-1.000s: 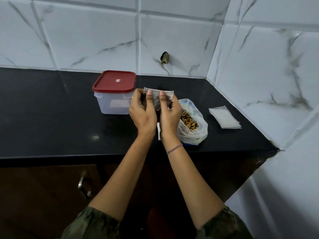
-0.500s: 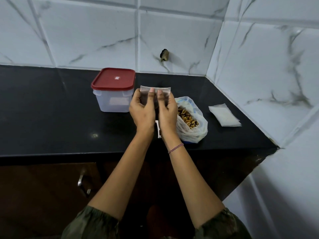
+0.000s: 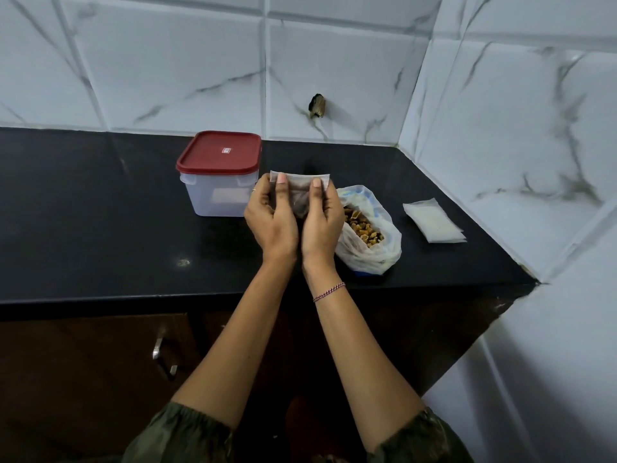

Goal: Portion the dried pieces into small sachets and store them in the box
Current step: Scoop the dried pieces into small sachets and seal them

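Small translucent sachet (image 3: 299, 188) is held up over the black worktop (image 3: 100, 212), between box and bag, by both hands.

Left hand (image 3: 270, 222): grip is closed on the sachet's left part, with the thumb laid upright on the near face and the fingers curled behind.

Right hand (image 3: 323, 225): grip is closed likewise on the right part, with the thumb pressed just under the top edge. The top edge is drawn straight between the two hands. Something dark is seen low in the sachet, between the thumbs; what it is cannot be told.

Box (image 3: 217, 195): clear walls, red lid (image 3: 220, 152) fitted on. It is set on the worktop just left of the left hand.

White plastic bag (image 3: 374, 255): its mouth is spread open, just right of the right hand. Yellow-brown dried pieces (image 3: 362, 225) are seen inside.

Stack of flat white sachets (image 3: 434, 222) is laid farther right, apart from the bag, near the tiled side wall (image 3: 517, 128).

A thread bracelet (image 3: 329, 292) is worn on the right wrist.
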Motion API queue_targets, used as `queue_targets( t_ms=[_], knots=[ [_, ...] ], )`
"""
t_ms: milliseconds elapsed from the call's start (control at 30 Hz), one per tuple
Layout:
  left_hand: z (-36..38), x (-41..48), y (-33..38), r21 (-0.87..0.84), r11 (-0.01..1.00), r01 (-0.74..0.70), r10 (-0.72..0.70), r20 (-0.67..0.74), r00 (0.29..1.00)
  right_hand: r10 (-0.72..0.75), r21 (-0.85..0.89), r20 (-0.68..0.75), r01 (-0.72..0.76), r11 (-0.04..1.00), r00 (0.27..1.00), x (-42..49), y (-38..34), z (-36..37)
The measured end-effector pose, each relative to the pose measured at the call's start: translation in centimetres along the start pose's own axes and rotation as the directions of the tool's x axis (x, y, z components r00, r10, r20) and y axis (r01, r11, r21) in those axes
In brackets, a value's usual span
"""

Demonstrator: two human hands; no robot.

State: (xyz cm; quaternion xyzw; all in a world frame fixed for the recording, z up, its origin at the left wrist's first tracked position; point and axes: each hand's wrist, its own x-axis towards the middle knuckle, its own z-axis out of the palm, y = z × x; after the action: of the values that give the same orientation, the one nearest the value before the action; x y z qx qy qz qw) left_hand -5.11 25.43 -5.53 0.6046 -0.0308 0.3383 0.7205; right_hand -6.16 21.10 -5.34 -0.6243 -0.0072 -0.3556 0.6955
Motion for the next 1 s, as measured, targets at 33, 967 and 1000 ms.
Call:
queue_targets(
  t_ms=[33,967,1000],
  knots=[
    [-0.1,0.0,-0.1,0.031,0.999,-0.032,0.032,-0.013,0.999,-0.055,-0.055,-0.015,0.054,0.997,0.998,-0.2,0.1,0.0],
    [-2.2,-1.8,-0.6,0.322,0.947,-0.015,-0.009,0.073,0.997,-0.105,-0.303,-0.103,0.069,0.950,0.989,-0.9,0.7,-1.5],
    [-2.1,-1.8,-0.6,0.348,0.936,-0.041,0.014,0.080,0.997,-0.101,-0.296,-0.095,0.068,0.953,0.990,-1.0,0.6,-1.5]
  ],
)
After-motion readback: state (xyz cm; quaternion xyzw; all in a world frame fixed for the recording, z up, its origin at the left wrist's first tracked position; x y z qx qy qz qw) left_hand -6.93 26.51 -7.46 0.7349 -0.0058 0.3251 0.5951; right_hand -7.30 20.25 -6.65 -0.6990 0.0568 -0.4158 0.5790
